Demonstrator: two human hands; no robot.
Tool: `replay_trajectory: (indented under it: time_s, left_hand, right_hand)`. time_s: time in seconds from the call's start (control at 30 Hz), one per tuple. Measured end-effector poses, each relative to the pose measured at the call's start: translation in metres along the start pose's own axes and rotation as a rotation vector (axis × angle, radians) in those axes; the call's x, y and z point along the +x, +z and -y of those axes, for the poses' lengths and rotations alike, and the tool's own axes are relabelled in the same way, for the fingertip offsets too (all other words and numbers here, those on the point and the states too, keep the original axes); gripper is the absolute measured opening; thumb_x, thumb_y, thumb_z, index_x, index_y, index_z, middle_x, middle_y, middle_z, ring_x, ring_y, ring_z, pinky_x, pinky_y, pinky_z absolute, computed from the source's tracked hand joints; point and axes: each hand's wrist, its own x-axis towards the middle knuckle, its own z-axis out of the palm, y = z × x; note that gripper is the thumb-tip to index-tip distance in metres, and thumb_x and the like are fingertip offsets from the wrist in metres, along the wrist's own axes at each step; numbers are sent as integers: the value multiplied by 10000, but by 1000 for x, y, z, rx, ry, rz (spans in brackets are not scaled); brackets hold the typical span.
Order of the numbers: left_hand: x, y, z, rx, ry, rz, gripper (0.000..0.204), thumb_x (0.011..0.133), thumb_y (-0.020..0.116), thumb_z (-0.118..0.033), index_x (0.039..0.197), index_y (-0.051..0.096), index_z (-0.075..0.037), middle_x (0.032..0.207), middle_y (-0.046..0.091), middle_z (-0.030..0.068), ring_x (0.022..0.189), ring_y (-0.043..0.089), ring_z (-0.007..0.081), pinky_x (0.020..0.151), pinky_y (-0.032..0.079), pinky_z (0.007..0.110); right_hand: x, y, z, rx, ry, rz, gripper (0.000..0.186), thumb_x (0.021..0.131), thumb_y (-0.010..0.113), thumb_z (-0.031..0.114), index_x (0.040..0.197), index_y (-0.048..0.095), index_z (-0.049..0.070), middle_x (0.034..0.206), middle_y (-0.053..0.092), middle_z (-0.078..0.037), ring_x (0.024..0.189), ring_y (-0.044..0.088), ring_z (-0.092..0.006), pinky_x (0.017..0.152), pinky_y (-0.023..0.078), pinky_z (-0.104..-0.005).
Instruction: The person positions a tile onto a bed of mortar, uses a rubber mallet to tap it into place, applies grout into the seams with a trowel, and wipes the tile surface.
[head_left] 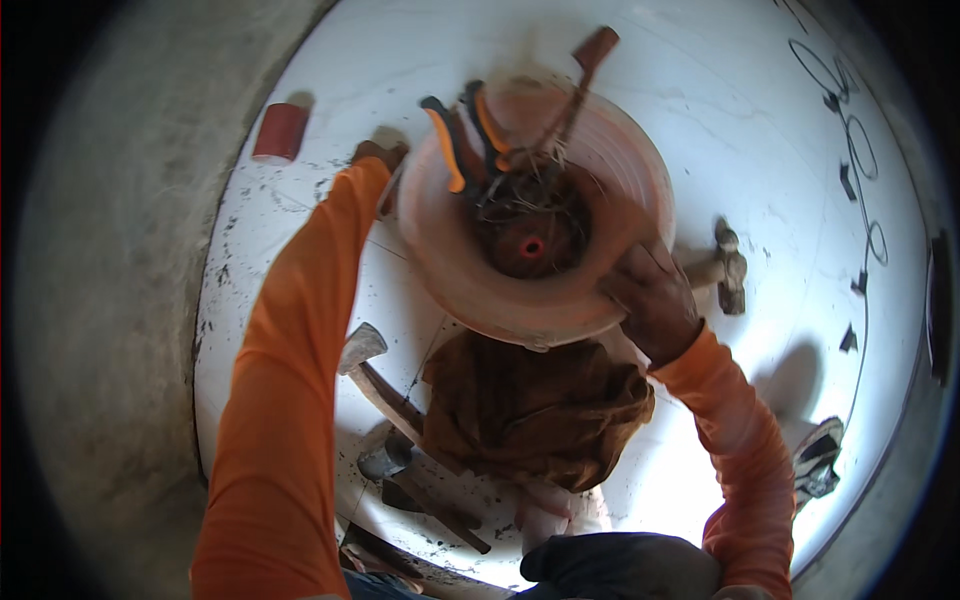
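Note:
A wide, pinkish-brown basin (450, 275) stands in front of me on the pale floor. My right hand (652, 300) grips its near right rim, fingers over the edge. At the basin's far left side is my left hand (382, 155), small and dark, its fingers too unclear to read. Inside the basin lie pliers (450, 145) with orange-and-black handles, a tangle of thin wire (530, 195), and a round dark piece with a red ring (532, 247). A long tool with a reddish-brown end (597, 48) leans out over the far rim.
Brown cloth (540, 410) lies bunched below the basin. A hatchet (362, 347) and a hammer (385, 458) rest to its left; another hammer (732, 270) lies right. A red cylinder (280, 132) stands far left. Black cable (862, 180) runs along the right, beside a dark crumpled item (820, 458).

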Motion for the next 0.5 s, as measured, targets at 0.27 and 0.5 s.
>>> replay_trajectory:
  time_s: [0.27,0.5]
  left_hand:
    - [21,9,-2,48,11,94,366,787,600,-355,846,641,4,837,660,176,782,640,285,739,485,357]
    - [17,23,-11,7,40,137,363,790,600,-346,835,634,13,823,658,183,757,641,277,719,485,352]
  right_hand:
    - [54,-86,-20,594,315,432,235,733,604,97,952,622,13,890,625,-167,804,611,-307,740,492,-373]
    - [104,42,-41,-64,343,555,258,825,511,128,1037,641,60,1059,625,-124,1020,580,-259,901,444,-319]
